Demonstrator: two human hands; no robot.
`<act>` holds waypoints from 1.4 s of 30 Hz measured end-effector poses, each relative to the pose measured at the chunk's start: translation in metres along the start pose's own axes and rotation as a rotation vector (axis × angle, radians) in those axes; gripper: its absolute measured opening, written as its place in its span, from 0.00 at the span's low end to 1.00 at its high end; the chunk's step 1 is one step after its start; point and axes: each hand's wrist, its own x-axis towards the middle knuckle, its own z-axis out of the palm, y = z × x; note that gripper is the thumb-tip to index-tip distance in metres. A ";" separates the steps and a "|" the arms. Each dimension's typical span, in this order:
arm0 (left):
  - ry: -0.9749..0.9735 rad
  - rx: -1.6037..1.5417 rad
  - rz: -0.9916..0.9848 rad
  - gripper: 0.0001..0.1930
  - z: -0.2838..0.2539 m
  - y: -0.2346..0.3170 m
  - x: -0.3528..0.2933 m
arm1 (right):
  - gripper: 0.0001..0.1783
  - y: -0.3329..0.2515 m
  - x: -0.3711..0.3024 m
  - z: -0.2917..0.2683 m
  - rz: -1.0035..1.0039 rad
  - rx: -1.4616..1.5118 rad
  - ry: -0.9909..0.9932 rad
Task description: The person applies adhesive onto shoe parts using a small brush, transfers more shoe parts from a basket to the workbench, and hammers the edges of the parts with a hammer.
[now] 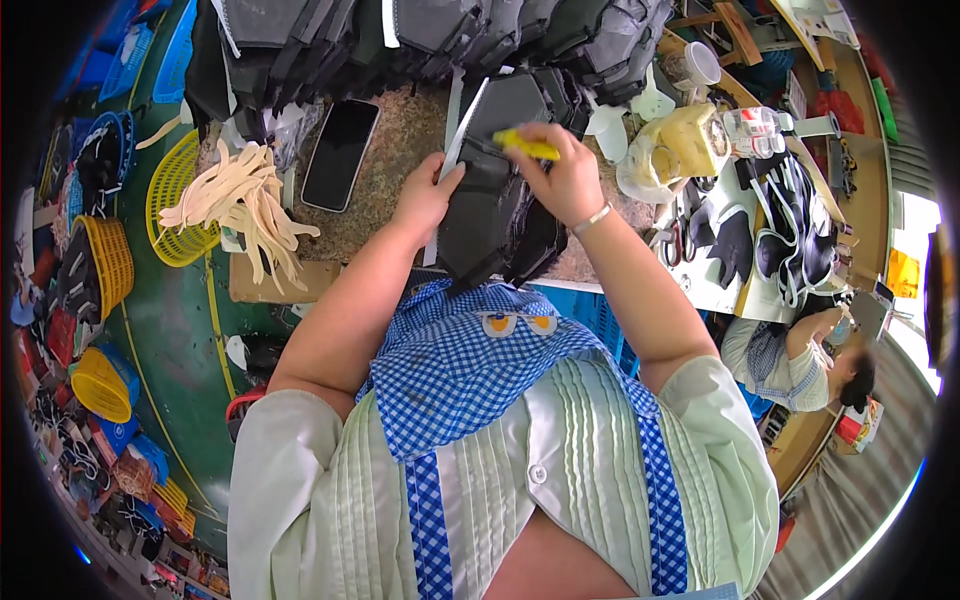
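A stack of black flat cut pieces (pixel 480 220) with white-edged strips lies on the table in front of me. My left hand (pixel 425 195) pinches the near-left edge of the top piece, where a narrow white strip (pixel 466 122) sticks up at a slant. In my right hand (pixel 568 178), above the right side of the stack, is a small yellow hand-held tool (pixel 527 146). Its tip is blurred, so its exact kind does not show. The fingers of that hand are closed round it.
More black pieces (pixel 440 30) are heaped along the far side. A phone (pixel 341 155) and a bundle of cream strips (pixel 240 200) lie left. On the right are a yellowed plastic container (pixel 680 140), scissors (pixel 681 235) and black straps (pixel 795 225). Another person (pixel 795 360) sits far right.
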 end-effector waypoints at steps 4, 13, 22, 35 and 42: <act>0.034 0.033 0.072 0.09 -0.007 -0.020 0.004 | 0.15 -0.023 -0.019 0.011 0.140 0.076 -0.083; -0.241 -0.074 -0.149 0.08 -0.017 0.009 -0.001 | 0.14 -0.041 -0.047 -0.007 0.024 0.217 -0.317; -0.458 -0.285 -0.227 0.16 -0.026 0.023 -0.025 | 0.16 -0.001 -0.040 -0.042 0.231 -0.397 -0.445; 0.238 0.251 1.003 0.15 -0.034 0.198 0.006 | 0.10 -0.019 -0.048 -0.040 0.266 -0.394 -0.160; 1.019 1.172 1.556 0.33 -0.017 0.242 0.029 | 0.11 0.031 -0.089 -0.078 0.351 0.118 0.410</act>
